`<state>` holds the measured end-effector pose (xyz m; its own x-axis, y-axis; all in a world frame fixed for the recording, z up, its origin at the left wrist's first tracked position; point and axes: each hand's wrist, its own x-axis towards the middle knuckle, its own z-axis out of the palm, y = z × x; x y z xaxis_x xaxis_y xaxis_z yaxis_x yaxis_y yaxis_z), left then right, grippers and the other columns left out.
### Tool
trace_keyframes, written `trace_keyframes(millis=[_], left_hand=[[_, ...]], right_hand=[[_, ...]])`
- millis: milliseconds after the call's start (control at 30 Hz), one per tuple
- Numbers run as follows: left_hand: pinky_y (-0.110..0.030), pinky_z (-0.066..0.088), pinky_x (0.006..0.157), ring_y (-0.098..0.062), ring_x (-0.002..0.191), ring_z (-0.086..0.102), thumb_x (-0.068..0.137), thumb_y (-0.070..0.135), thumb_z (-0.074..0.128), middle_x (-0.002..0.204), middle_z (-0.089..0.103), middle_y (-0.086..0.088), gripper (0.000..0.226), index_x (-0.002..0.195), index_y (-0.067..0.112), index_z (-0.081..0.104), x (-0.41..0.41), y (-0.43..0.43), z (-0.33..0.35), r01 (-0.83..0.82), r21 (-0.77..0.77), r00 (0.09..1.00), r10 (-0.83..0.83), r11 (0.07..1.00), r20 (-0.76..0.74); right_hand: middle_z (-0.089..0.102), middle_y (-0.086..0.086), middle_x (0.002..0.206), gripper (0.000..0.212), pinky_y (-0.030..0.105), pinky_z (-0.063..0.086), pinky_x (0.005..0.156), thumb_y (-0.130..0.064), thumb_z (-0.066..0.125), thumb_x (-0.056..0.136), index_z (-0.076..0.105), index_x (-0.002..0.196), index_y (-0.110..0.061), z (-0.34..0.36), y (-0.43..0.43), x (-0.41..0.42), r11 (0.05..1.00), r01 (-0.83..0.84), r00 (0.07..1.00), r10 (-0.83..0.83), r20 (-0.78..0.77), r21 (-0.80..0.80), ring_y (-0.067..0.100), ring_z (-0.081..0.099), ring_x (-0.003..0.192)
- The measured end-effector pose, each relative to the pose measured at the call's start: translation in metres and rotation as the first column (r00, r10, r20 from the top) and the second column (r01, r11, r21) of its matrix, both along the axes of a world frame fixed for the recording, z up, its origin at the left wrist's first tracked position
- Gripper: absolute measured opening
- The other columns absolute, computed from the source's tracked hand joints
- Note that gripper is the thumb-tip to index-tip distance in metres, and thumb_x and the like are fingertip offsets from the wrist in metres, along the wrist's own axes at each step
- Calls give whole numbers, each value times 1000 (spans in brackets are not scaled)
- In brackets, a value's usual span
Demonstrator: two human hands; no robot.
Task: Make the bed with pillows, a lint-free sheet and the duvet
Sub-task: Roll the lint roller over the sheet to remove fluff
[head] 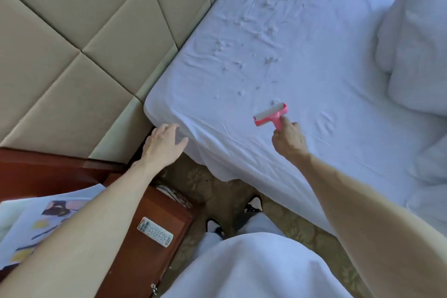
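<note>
Gripping the pink handle of the lint roller (271, 115) in the right hand (289, 139), fingers curled round it and the index finger lying along the stem. Pressing the roller's pale drum flat on the white sheet (326, 84), near the bed's side edge and just below one small scrap of fluff.

Facing a scatter of lint bits (221, 44) lying further up the sheet toward the headboard (72, 31), with a smoother, open stretch of sheet running from the roller out to the right.

Resting the left hand (163, 144), fingers straight and slightly spread and holding nothing, against the rounded mattress corner (154, 106), right where the sheet is draping over the side and hanging in a loose fold above the floor.

Standing in shoes (252, 203) on the patterned carpet (193, 176), in the narrow strip between the bed's side and the wooden nightstand (154, 203).

Reaching the left forearm across the nightstand, over a magazine (48, 220) and beside a remote control (155, 232) lying near its front edge.

Keeping well apart from the bedding heap (416, 51) bunched along the right side of the mattress; duvet or pillow, not possible to tell.
</note>
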<state>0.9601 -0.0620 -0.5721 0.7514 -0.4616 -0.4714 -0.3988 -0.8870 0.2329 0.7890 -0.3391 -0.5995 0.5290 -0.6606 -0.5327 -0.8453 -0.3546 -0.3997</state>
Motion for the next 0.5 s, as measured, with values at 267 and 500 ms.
trace_keyframes(millis=[267, 500], left_hand=[[-44, 38, 109, -31, 138, 42, 101, 44, 52, 150, 45, -10, 55, 150, 18, 43, 71, -80, -21, 148, -16, 988, -149, 989, -51], [-45, 38, 109, -30, 139, 40, 101, 45, 52, 152, 43, -10, 57, 149, 17, 42, 183, -135, -63, 261, -2, 956, -259, 965, -139]], right_hand=[[54, 17, 101, 47, 39, 31, 73, -11, 35, 99, 35, 146, -17, -18, -20, 39, 996, 91, 990, -93, 102, 22, 34, 44, 87], [56, 26, 116, 50, 40, 33, 75, -13, 35, 100, 31, 150, -15, -57, -46, 135, 987, 154, 987, -156, 47, 44, 44, 55, 100]])
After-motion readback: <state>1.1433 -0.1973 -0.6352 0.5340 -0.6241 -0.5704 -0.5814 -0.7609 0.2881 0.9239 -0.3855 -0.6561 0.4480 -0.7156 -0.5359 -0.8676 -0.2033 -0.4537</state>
